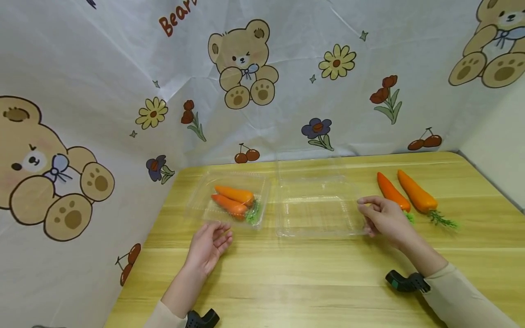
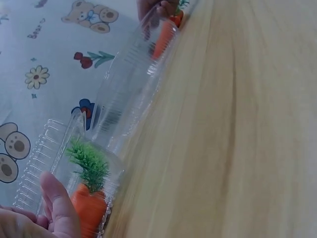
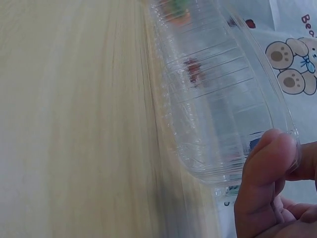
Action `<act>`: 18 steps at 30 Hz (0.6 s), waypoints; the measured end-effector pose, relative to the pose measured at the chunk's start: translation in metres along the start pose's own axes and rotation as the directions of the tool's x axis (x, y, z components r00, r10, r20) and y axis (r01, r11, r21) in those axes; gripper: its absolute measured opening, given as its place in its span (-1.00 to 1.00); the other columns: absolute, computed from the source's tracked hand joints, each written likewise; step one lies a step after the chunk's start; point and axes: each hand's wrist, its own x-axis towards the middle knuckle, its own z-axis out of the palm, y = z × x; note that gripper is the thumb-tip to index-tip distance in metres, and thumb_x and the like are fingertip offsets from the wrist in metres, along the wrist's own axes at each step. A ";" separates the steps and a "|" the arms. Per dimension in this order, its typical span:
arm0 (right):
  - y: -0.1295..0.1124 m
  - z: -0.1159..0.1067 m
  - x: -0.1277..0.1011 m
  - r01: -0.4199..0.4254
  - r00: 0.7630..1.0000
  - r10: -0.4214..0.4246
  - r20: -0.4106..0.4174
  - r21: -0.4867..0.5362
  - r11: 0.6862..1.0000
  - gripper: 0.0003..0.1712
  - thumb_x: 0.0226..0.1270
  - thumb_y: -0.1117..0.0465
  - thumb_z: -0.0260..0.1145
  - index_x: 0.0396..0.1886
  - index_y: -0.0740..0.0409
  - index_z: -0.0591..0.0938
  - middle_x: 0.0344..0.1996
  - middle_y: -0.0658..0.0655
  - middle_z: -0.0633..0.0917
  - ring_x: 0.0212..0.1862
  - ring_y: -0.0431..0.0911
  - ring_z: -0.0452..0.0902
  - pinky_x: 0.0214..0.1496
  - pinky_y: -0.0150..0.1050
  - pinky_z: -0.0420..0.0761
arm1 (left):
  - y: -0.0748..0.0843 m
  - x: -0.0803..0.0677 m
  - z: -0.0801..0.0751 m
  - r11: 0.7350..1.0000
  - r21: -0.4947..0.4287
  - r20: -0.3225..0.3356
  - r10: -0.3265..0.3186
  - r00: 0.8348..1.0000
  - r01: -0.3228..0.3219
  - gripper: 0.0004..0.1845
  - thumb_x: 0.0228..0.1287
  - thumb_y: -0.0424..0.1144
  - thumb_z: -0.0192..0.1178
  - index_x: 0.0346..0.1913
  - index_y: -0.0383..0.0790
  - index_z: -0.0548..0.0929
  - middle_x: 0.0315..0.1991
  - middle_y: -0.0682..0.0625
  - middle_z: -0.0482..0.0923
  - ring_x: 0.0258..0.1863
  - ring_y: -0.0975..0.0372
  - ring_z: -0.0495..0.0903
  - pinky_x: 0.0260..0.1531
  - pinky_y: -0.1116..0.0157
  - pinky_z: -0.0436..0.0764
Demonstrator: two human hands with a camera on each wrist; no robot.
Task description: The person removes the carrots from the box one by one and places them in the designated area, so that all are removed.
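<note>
My right hand (image 1: 385, 219) pinches the right edge of an open clear plastic clamshell box (image 1: 316, 212), whose lid (image 1: 309, 169) lies folded back toward the wall. In the right wrist view, thumb and finger meet at the box's rim (image 3: 290, 119). To the left is a second clear plastic box (image 1: 201, 189) with two toy carrots inside, one lighter orange (image 1: 234, 193) and one redder (image 1: 229, 206), their green tops at the right. My left hand (image 1: 208, 248) is at this box's near edge, fingers relaxed and loosely bent, gripping nothing.
Two more toy carrots, one red-orange (image 1: 391, 190) and one orange (image 1: 417, 193), lie on the wooden table (image 1: 287, 282) just beyond my right hand. A bear-print cloth (image 1: 287, 123) hangs behind the table's far edge and along the left.
</note>
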 end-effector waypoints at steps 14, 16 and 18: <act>-0.002 0.011 0.006 0.015 1.000 -0.015 -0.005 0.002 1.000 -0.44 0.65 0.11 0.13 0.38 0.44 0.36 -0.59 0.07 0.50 -0.62 -0.09 0.51 -0.55 -0.19 0.72 | -0.007 -0.037 -0.012 0.999 0.015 -0.025 -0.028 0.999 0.028 -0.88 0.56 -0.25 0.04 -0.16 -0.23 0.51 -0.16 -0.04 0.72 -0.27 0.21 0.70 -0.16 0.33 0.79; -0.002 0.013 0.008 0.013 1.000 -0.013 -0.002 0.001 1.000 -0.45 0.65 0.11 0.13 0.38 0.44 0.36 -0.59 0.07 0.51 -0.62 -0.09 0.51 -0.54 -0.19 0.73 | -0.009 -0.044 -0.015 0.999 0.011 -0.033 -0.034 0.999 0.034 -0.88 0.55 -0.26 0.04 -0.17 -0.22 0.52 -0.16 -0.03 0.72 -0.28 0.21 0.69 -0.17 0.34 0.79; -0.002 0.014 0.008 0.012 1.000 -0.012 -0.001 -0.001 1.000 -0.45 0.65 0.10 0.14 0.37 0.43 0.37 -0.58 0.08 0.50 -0.62 -0.08 0.51 -0.53 -0.19 0.74 | -0.010 -0.051 -0.018 0.999 0.012 -0.035 -0.039 0.999 0.040 -0.88 0.55 -0.25 0.04 -0.17 -0.21 0.51 -0.16 -0.02 0.72 -0.27 0.23 0.69 -0.18 0.35 0.78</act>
